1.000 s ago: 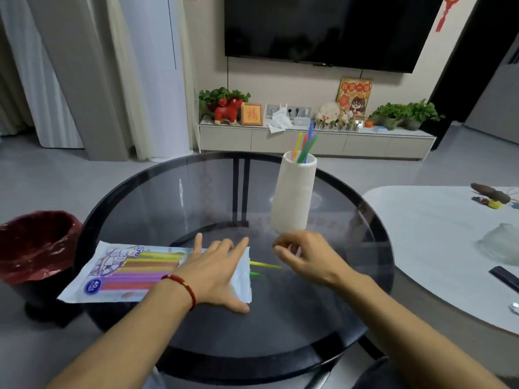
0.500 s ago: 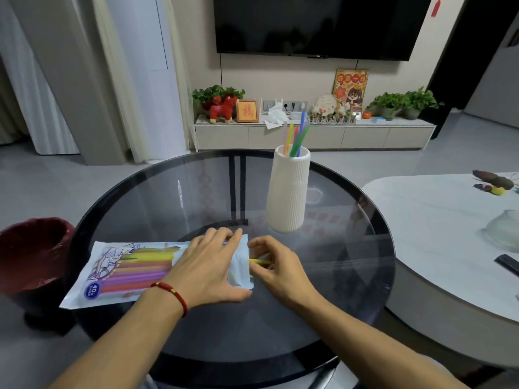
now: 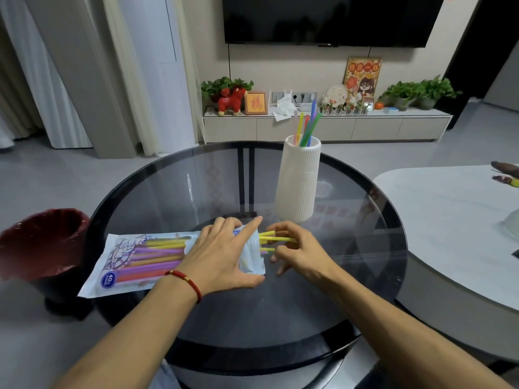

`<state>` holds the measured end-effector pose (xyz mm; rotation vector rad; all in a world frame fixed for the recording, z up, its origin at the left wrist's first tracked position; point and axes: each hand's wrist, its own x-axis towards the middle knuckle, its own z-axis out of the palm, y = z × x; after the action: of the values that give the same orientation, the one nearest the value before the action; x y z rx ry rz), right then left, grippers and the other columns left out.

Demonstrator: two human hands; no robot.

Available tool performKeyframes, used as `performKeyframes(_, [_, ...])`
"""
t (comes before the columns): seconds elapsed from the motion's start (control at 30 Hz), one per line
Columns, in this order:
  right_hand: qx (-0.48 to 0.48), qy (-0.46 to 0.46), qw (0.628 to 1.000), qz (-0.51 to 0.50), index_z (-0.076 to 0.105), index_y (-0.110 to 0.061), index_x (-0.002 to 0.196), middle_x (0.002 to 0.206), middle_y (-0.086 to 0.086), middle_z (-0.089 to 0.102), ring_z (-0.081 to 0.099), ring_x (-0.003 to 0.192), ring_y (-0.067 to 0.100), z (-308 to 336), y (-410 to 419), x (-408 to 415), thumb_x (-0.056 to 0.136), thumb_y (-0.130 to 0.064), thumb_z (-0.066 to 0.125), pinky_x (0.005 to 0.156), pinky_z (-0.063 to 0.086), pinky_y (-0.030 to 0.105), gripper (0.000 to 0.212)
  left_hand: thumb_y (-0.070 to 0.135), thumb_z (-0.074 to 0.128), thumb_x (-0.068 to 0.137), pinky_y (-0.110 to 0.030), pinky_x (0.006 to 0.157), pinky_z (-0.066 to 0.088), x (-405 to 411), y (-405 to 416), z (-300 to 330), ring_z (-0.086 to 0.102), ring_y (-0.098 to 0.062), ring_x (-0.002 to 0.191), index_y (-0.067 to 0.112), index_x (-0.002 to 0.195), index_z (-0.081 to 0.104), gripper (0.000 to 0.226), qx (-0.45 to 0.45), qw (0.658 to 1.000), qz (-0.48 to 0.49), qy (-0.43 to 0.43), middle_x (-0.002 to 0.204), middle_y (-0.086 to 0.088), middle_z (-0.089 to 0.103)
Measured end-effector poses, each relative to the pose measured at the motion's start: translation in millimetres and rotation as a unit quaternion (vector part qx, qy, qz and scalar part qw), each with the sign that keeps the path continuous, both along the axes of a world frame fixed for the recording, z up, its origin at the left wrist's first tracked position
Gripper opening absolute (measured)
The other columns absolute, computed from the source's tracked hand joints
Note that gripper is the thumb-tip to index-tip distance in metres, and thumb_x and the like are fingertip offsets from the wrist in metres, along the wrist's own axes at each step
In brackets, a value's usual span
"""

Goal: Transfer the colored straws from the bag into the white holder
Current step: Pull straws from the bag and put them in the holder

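Pressing flat on bag (image 3: 134, 262), left hand (image 3: 222, 256) spread wide, gripping nothing. Right hand (image 3: 300, 251) pinched on yellow straws (image 3: 271, 237) jutting from bag mouth. Holder (image 3: 297, 181) upright behind, on table (image 3: 280, 318), several straws inside.

I see a home living room: a wall-mounted television (image 3: 328, 19) above a low media cabinet (image 3: 325, 127) with potted plants (image 3: 418, 92) far, round glass table (image 3: 196, 318) near.
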<state>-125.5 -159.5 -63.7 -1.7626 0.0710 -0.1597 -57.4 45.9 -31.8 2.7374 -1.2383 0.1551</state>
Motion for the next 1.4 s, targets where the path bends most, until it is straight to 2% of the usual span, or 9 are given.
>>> performKeyframes(0.17, [-0.027,-0.052,0.998,-0.014,0.075,-0.017,0.097,0.075,0.003,0.074,0.067,0.059,0.019,-7,12,0,0.094,-0.024,0.075,0.053,0.06,0.04,0.008,0.081,0.052,0.069,-0.036,0.105,0.036,-2,-3,-2,0.036,-0.018,0.125,0.04,0.156,0.005,0.106,-0.003,1.0,-0.007,0.014,0.139,0.004,0.039])
performKeyframes(0.27, [0.01,-0.064,0.997,-0.041,0.079,-0.009,0.092,0.062,0.009,0.07,0.063,0.053,0.022,-4,3,2,0.095,-0.014,0.076,0.054,0.058,0.033,0.007,0.08,0.052,0.07,-0.038,0.106,0.035,0,-2,0,0.035,-0.019,0.126,0.045,0.154,0.009,0.101,0.003,1.0,-0.002,0.019,0.141,0.005,0.039])
performKeyframes(0.57, [0.129,0.001,0.99,-0.048,0.083,-0.008,0.091,0.072,0.009,0.073,0.065,0.06,0.018,7,-45,-2,0.082,-0.018,0.088,0.057,0.057,0.025,0.015,0.094,0.04,0.06,-0.057,0.115,0.02,0,3,2,0.025,-0.023,0.14,0.051,0.148,0.017,0.101,0.032,0.997,0.041,0.055,0.154,0.003,0.026])
performKeyframes(0.73, [0.173,-0.007,0.984,-0.04,0.081,-0.007,0.086,0.066,0.009,0.068,0.061,0.054,0.015,14,-69,-11,0.081,-0.01,0.083,0.049,0.052,0.02,0.006,0.074,0.037,0.085,-0.058,0.113,0.022,1,-5,4,0.034,-0.023,0.132,0.043,0.125,0.049,0.052,0.025,0.997,0.065,0.046,0.144,0.003,0.038])
performKeyframes(0.87, [0.196,-0.025,0.979,-0.048,0.078,-0.007,0.092,0.07,0.012,0.067,0.062,0.054,0.016,20,-74,-20,0.083,-0.005,0.083,0.048,0.052,0.02,0.011,0.051,0.038,0.096,-0.057,0.11,0.026,3,-9,-6,0.038,-0.024,0.126,0.029,0.114,0.048,0.03,0.055,0.997,0.047,0.026,0.135,0.003,0.042])
performKeyframes(1.03, [0.369,0.009,0.921,-0.126,0.06,-0.011,0.105,0.075,0.013,0.07,0.068,0.057,0.022,30,-50,-19,0.079,-0.039,0.077,0.054,0.06,0.026,0.042,0.043,0.029,0.101,-0.053,0.107,0.032,4,-15,-7,0.042,-0.024,0.116,0.024,0.112,0.045,0.026,0.044,0.997,0.055,0.027,0.126,0.0,0.045])
performKeyframes(1.1, [0.358,0.052,0.928,-0.087,0.064,-0.009,0.103,0.076,0.01,0.072,0.065,0.058,0.019,27,-27,-18,0.079,-0.054,0.074,0.053,0.058,0.026,0.052,0.042,0.029,0.102,-0.053,0.106,0.032,2,-16,-7,0.042,-0.024,0.114,0.023,0.112,0.045,0.026,0.041,0.997,0.058,0.03,0.125,0.0,0.044])
performKeyframes(1.27, [0.319,0.014,0.937,-0.139,0.069,0.0,0.097,0.067,0.011,0.067,0.063,0.053,0.015,16,9,-10,0.092,-0.015,0.077,0.053,0.057,0.021,0.017,0.043,0.028,0.102,-0.052,0.106,0.032,-3,-19,-6,0.043,-0.024,0.114,0.022,0.113,0.045,0.029,0.035,0.998,0.05,0.022,0.124,0.001,0.043])
performKeyframes(1.4, [0.223,0.012,0.959,-0.174,0.072,0.004,0.085,0.06,0.011,0.064,0.059,0.048,0.012,18,-2,-4,0.094,-0.005,0.074,0.049,0.051,0.018,0.013,0.05,0.029,0.101,-0.052,0.107,0.031,-2,-17,-3,0.042,-0.024,0.116,0.023,0.113,0.046,0.034,0.04,0.996,0.059,0.048,0.125,0.002,0.043])
